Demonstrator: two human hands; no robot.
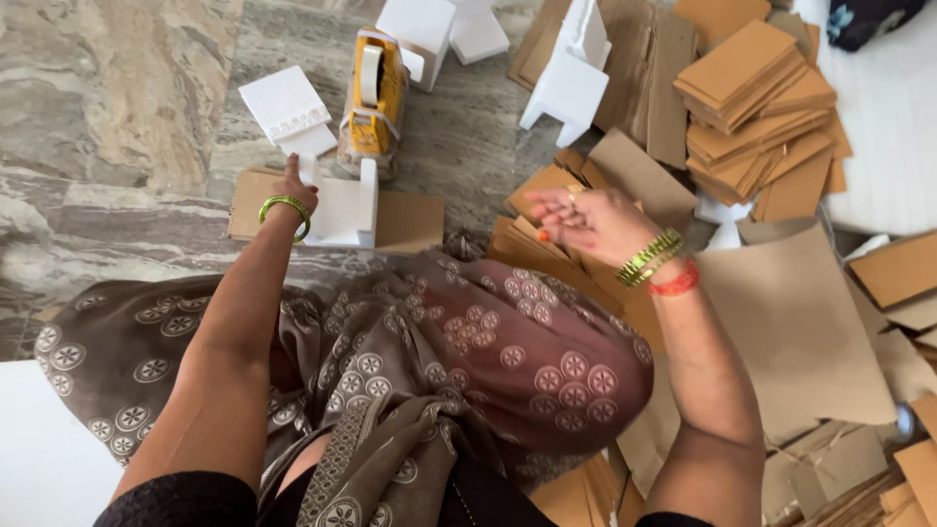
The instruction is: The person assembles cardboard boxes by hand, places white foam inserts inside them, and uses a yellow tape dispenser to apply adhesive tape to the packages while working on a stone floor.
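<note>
Straight ahead of the left hand, on the marble floor, lies a white foam piece resting on a flat sheet of brown cardboard. The left arm is stretched fully forward, and the hand's fingers press down on the foam's near left edge, touching it rather than wrapped around it; how far they curl I cannot tell. The foam runs left to right across the cardboard, with an upright lip at its right end. Just beyond it stand a second white foam block and a yellow tape dispenser, both farther from the person. The right hand hangs open and empty in the air, fingers loosely spread, palm turned down over a low heap of cardboard strips, well apart from the foam. So the left hand is plainly the nearer one. A taller stack of cardboard pieces sits to the far right.
</note>
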